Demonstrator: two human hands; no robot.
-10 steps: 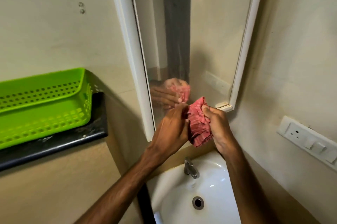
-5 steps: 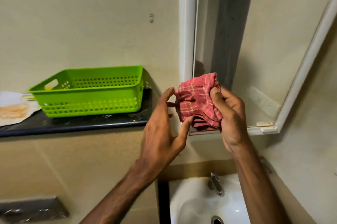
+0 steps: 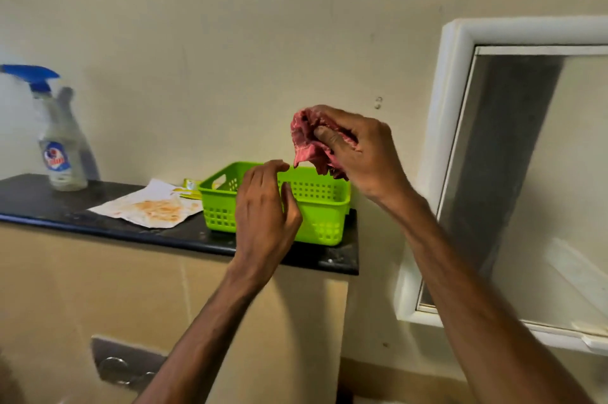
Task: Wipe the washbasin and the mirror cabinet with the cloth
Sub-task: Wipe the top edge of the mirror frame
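The cloth [image 3: 304, 137] has moved left, away from the mirror cabinet [image 3: 441, 140], and now hangs bunched above the green basket [image 3: 325, 206], with the right hand [image 3: 358, 153] clamping its fingers round it. The left hand [image 3: 263, 206] has let go, its fingers loosely curled and empty.

Cloth [image 3: 304, 137]: is gripped now by the right hand [image 3: 358, 153] alone, carried left off the mirror cabinet [image 3: 442, 127] to above the basket [image 3: 325, 206].
Left hand [image 3: 263, 206]: is taken off the cloth, held just below it.
View: is swung left; spray bottle [image 3: 61, 153] and paper [image 3: 148, 206] are revealed.
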